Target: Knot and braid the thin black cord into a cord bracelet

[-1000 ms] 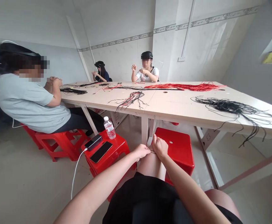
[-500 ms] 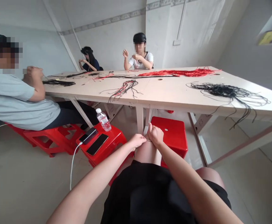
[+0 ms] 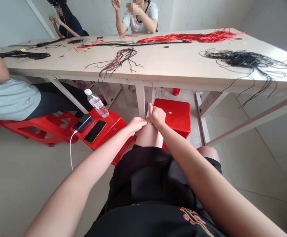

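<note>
Thin black cord (image 3: 149, 122) runs between my two hands, just above my bare knee. My left hand (image 3: 136, 125) pinches one end of it between thumb and fingers. Closed in a fist with the thumb up, my right hand (image 3: 157, 116) grips the cord on the other side. What lies inside the right fist is hidden. Beyond the hands, a bundle of black and red cords (image 3: 120, 60) lies on the table (image 3: 163, 65) near its front edge.
A tangle of black cord (image 3: 247, 61) hangs over the table's edge at right. Red cords (image 3: 190, 37) lie farther back. Red stools (image 3: 178, 113) stand below; one bears a water bottle (image 3: 97, 102), a phone (image 3: 95, 131) and a power bank (image 3: 83, 122). Other people sit around the table.
The view has tilted down, so table and people sit higher in the picture. Both my hands keep their hold on the cord, nearly unmoved over the knee.
</note>
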